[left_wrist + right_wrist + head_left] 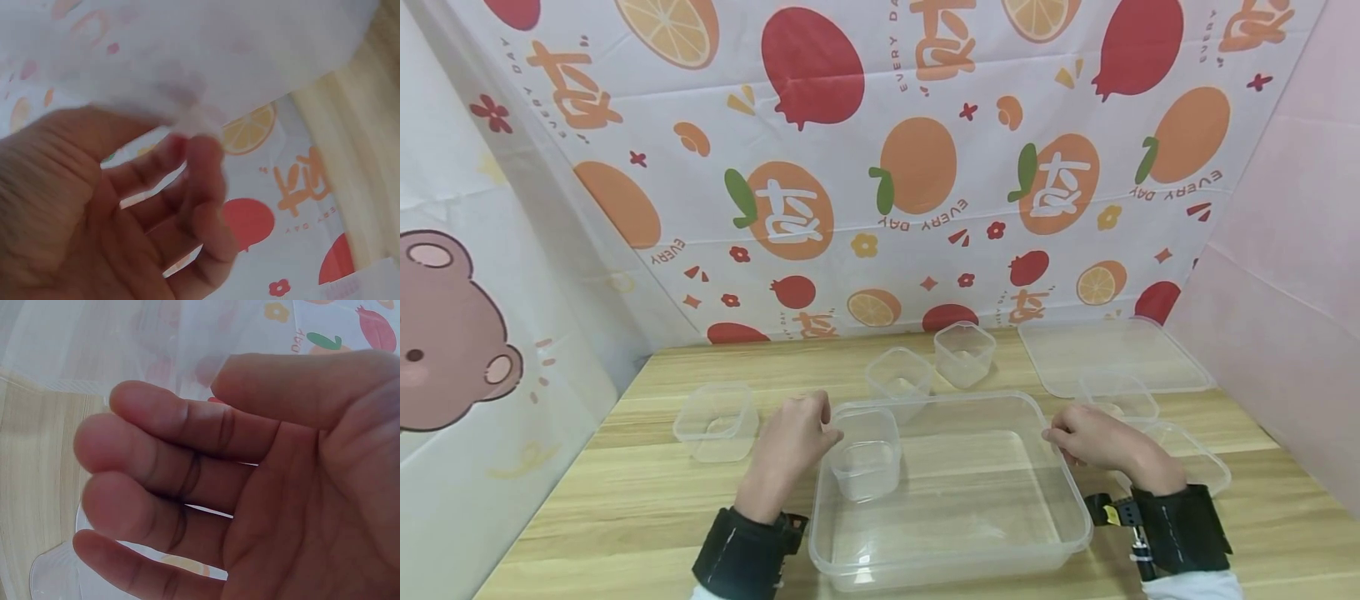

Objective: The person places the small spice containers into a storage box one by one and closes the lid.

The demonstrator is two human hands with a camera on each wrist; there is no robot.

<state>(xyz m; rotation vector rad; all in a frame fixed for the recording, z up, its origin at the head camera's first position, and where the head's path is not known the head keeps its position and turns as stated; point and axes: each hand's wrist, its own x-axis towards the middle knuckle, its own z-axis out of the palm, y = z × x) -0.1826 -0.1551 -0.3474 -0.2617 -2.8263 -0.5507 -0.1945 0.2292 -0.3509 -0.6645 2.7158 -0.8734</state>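
A large rectangular clear plastic container (955,533) stands on the table before me. In its back left part is a small square clear container (867,467), upright. My left hand (793,442) pinches the small container's rim between thumb and forefinger; the left wrist view shows that thumb and forefinger (206,156) meeting at translucent plastic. At the large container's right rim is my right hand (1093,442). Its fingers (119,447) are loosely bent, with a gap between thumb and forefinger; whether they touch the rim I cannot tell.
Small clear containers stand around: one at left (718,425), two at the back, one (898,379) nearer and one (965,354) farther, and one (1118,400) behind my right hand. A large flat clear lid (1112,354) lies back right. A smaller lid (1195,462) lies beside my right wrist.
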